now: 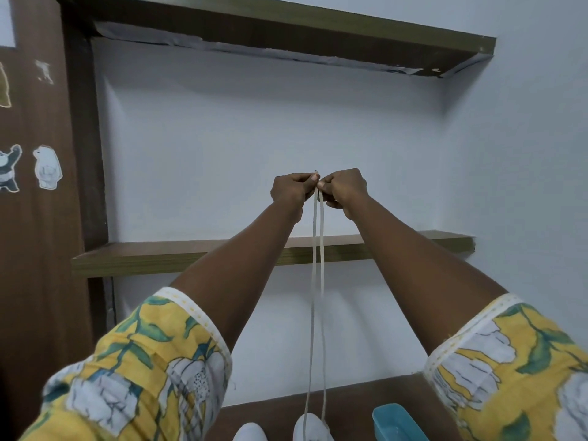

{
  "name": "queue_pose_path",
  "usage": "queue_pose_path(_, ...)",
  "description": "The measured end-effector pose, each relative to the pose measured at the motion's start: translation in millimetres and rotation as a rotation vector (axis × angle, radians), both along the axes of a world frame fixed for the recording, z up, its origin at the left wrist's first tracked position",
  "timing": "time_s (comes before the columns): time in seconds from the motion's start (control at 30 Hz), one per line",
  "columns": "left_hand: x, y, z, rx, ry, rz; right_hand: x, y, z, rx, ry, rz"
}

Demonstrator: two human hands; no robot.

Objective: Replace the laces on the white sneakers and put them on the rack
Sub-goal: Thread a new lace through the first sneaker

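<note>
Head cam, looking up past my arms at the wall. Both arms are stretched out in front of me, and my left hand and right hand meet knuckle to knuckle. The fingers of each hand are curled in tight, pinching the two top ends of the white lace right where the hands touch; a tiny bit of the tip pokes out above them. From the pinch, two strands of lace hang straight down between my forearms, close together and nearly parallel, all the way to the right sneaker at the bottom edge. The left sneaker sits just beside it, only its white toe showing. Both are on a dark brown table far below my fingers. To the right of the sneakers there's a blue plastic tub, partly cut off. Behind and below my hands runs a wooden shelf on the pale wall, with another shelf well above them. Off to the left of my fingers, bear stickers on a brown panel.
</note>
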State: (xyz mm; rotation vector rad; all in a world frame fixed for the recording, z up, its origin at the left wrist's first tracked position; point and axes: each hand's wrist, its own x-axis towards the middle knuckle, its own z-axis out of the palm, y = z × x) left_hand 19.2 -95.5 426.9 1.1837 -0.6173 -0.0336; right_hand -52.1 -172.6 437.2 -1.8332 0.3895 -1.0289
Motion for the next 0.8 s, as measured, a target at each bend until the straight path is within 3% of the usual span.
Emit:
queue_pose_path(0.3,3,6,-6,0.051,0.03,-0.211,1,-9,-11,0.117,0.033,0.104)
queue_pose_path(0.57,14,-2,-14,0.264,-0.121,0.044,5,-12,-20,0.137,-0.019,0.124)
queue_pose_path(0.8,15,0,-26,0.312,-0.069,-0.087,1,-11,-36,0.324,-0.062,0.305)
